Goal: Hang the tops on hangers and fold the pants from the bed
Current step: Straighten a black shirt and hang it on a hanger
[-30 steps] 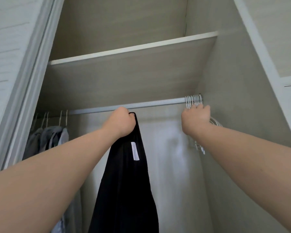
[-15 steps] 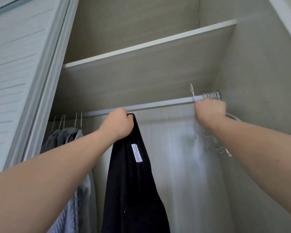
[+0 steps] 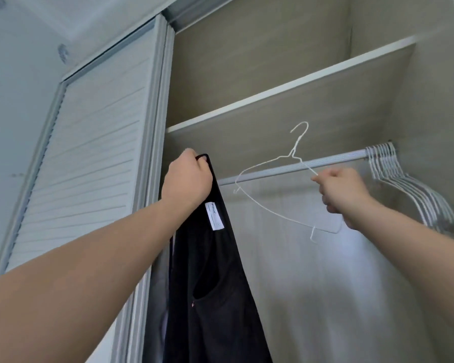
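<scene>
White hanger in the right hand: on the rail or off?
Off. The right hand grips the white hanger by one shoulder; its hook points up free, above the rail.

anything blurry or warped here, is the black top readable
Head view: spare hangers on the rail are smeared, wire hanger in the right hand crisp; head view: wide lens tilts the sliding door; head view: black top in the left hand shows little detail.

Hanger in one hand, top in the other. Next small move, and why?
Probably move the right hand with the wire hanger toward the black top and slip one hanger arm into its neck: the hanger is off the rod, and the left hand holds the top by its strap.
</scene>
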Motion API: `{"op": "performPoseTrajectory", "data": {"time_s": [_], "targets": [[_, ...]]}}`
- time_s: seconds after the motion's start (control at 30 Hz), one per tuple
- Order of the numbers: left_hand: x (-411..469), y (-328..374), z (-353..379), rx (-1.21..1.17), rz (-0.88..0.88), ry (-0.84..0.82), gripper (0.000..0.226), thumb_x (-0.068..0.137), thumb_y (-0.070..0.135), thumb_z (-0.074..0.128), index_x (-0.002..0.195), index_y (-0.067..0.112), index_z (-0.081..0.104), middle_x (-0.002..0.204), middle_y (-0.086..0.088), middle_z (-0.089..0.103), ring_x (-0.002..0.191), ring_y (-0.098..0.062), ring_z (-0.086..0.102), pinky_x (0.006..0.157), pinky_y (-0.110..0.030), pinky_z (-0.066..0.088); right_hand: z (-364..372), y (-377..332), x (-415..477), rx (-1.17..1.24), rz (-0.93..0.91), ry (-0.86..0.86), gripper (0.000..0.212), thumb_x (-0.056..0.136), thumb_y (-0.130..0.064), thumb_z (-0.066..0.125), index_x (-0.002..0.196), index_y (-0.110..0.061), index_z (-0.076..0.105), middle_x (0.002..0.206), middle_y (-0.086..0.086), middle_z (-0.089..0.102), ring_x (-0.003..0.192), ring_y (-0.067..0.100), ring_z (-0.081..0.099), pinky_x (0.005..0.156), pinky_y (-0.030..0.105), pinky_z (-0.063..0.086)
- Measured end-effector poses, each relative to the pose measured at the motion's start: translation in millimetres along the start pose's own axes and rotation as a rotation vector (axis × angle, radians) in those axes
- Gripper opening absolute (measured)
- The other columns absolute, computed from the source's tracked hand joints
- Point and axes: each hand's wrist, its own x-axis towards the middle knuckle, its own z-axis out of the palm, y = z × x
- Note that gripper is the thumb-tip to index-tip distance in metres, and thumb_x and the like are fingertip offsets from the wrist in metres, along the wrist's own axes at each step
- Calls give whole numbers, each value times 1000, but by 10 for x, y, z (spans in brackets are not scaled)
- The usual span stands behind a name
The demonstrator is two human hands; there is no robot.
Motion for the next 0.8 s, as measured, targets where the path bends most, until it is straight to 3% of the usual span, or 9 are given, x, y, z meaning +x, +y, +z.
{"op": "performPoseTrajectory", "data": {"time_s": [0.1, 0.27, 0.47, 0.63, 0.73, 0.8], "targets": [[64, -15, -407, 7, -14, 46, 25, 104, 22, 38, 92, 5, 52, 77, -2, 50, 77, -26, 49, 66, -34, 31, 99, -182, -349, 237, 10, -42, 18, 99, -8, 52, 82, -14, 53, 56, 0, 32, 37, 10, 24, 38, 16, 18], [129, -60, -1101, 107, -16, 78, 27, 103, 24, 37, 90, 4, 51, 77, -5, 53, 71, -26, 51, 58, -36, 32, 344, -509, -815, 404, 15, -27, 19, 101, -12, 46, 85, -22, 46, 49, -7, 34, 36, 8, 26, 36, 17, 20], [112, 106, -1977, 327, -4, 95, 25, 103, 24, 37, 88, 8, 48, 75, -1, 50, 63, -13, 43, 53, -31, 28, 758, -906, -1127, 543, 134, -296, 17, 101, -22, 54, 84, -20, 49, 49, -3, 27, 36, 9, 20, 37, 15, 18], [67, 364, -2728, 492, -19, 114, 28, 102, 24, 39, 78, 11, 46, 78, -5, 54, 72, -27, 49, 58, -33, 33, 965, -1262, -1532, 638, 109, -447, 22, 101, -9, 41, 94, -12, 61, 44, -7, 25, 35, 7, 17, 39, 14, 12], [4, 550, -3187, 653, -17, 135, 24, 100, 26, 43, 85, 13, 58, 101, -10, 58, 93, -32, 54, 73, -34, 39, 886, -1591, -1793, 728, 83, -519, 21, 102, -9, 41, 95, -9, 61, 44, -6, 25, 34, 6, 17, 37, 13, 12], [-84, 712, -3498, 727, -61, 147, 24, 98, 25, 45, 84, 13, 59, 96, -9, 60, 90, -32, 55, 71, -32, 37, 787, -1794, -1958, 802, 59, -563, 20, 103, -9, 42, 94, -9, 60, 43, -6, 26, 33, 6, 18, 37, 14, 12]]}}
